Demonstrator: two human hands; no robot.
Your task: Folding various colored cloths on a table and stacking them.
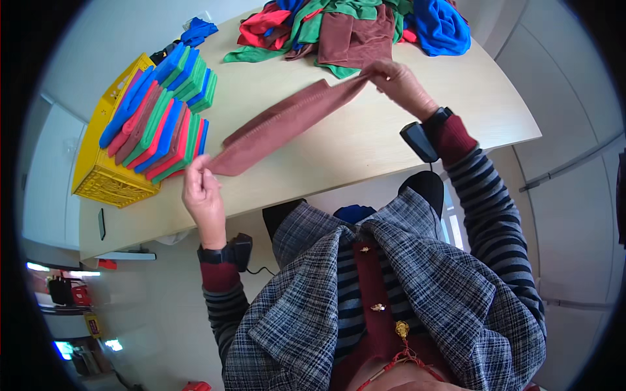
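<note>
both hands are closed in pinches on a brown cloth (287, 120) stretched taut just above the bench (391, 130): the left hand (202, 192) grips its near end beside the stacked folded cloths (163, 117), the right hand (401, 81) its far end by the loose pile (358, 23).

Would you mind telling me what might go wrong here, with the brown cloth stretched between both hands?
1. The brown cloth is held only by its ends, left hand and right hand; a slipping grip could undo the fold.
2. The right hand sits close to the loose cloth pile and might snag a piece.
3. The folded stack leans in the yellow crate and may topple if bumped.
</note>
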